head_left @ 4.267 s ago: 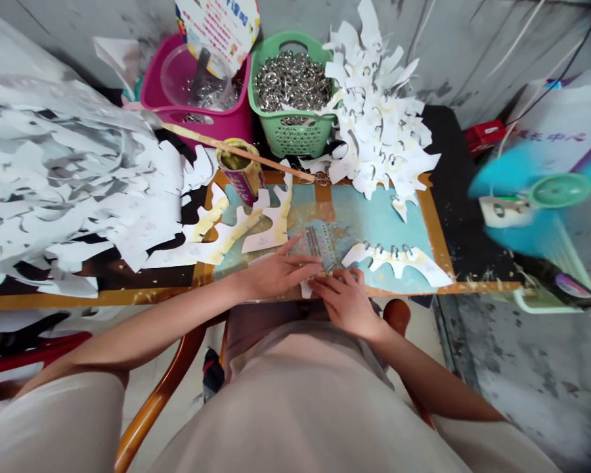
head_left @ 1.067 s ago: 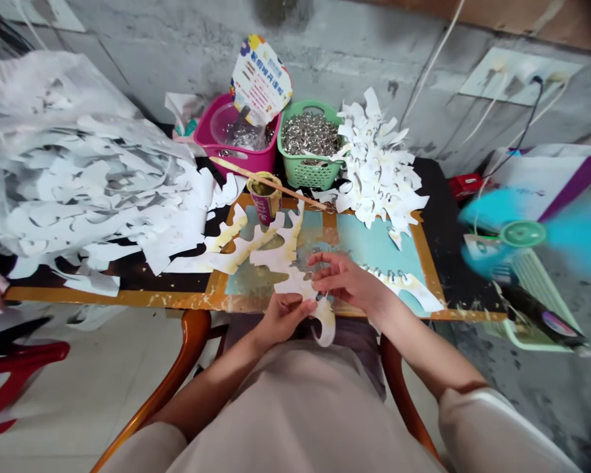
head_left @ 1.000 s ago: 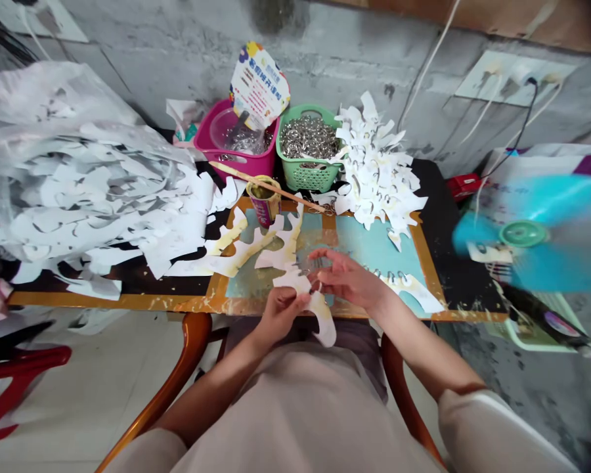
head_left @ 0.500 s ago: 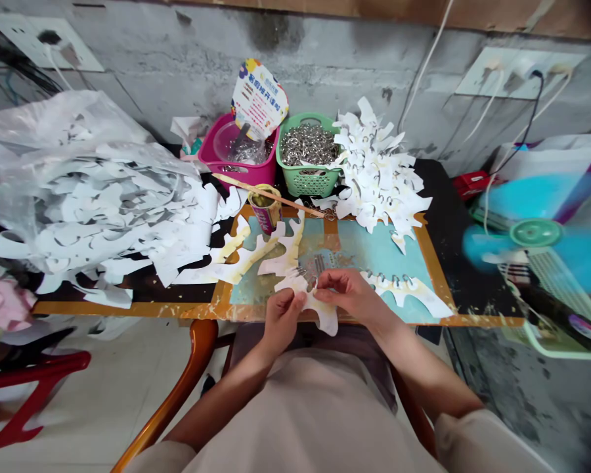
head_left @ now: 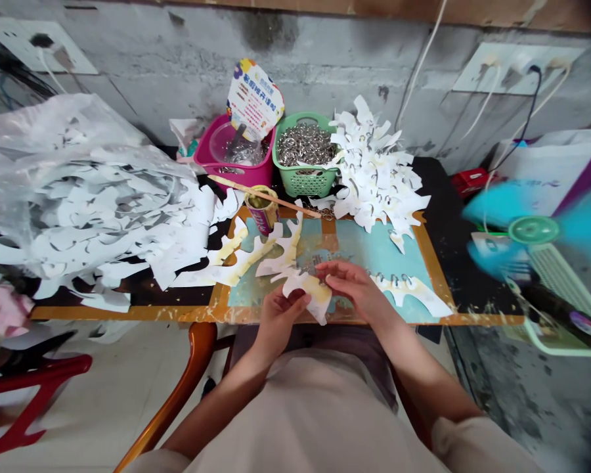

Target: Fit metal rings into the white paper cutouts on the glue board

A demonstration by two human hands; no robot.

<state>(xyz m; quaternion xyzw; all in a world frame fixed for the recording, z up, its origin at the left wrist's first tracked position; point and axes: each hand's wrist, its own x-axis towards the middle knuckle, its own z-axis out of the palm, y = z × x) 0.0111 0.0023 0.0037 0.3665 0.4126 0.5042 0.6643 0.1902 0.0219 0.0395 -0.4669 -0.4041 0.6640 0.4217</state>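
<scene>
White paper, cut to a curvy outline and banded with yellow, was up in both hands' reach at the front edge of the table point(head_left: 475, 282). This cut-out point(head_left: 311, 289) was the one being worked on. The left hand point(head_left: 277, 314) pinched its near left side between thumb and fingers. The right hand point(head_left: 352, 287) had thumb and fingertips bent together at the opposite edge; whether they gripped paper or something small could not be told.

Work seemed partway through. On the right of the blue mat point(head_left: 374, 244) lay a finished-looking piece point(head_left: 421, 299), with a row of metal rings point(head_left: 408, 282) along its top edge. Behind it rose a pile point(head_left: 369, 167) of cut-outs, rings showing in many. On the left, three yellowed strips point(head_left: 241, 267) showed no rings, so they were probably left to do. Farther left, a big heap point(head_left: 128, 213) of plain paper lay by a clear plastic bag point(head_left: 73, 128), apparently untouched, and the green basket point(head_left: 308, 184) held plenty of loose rings.
</scene>
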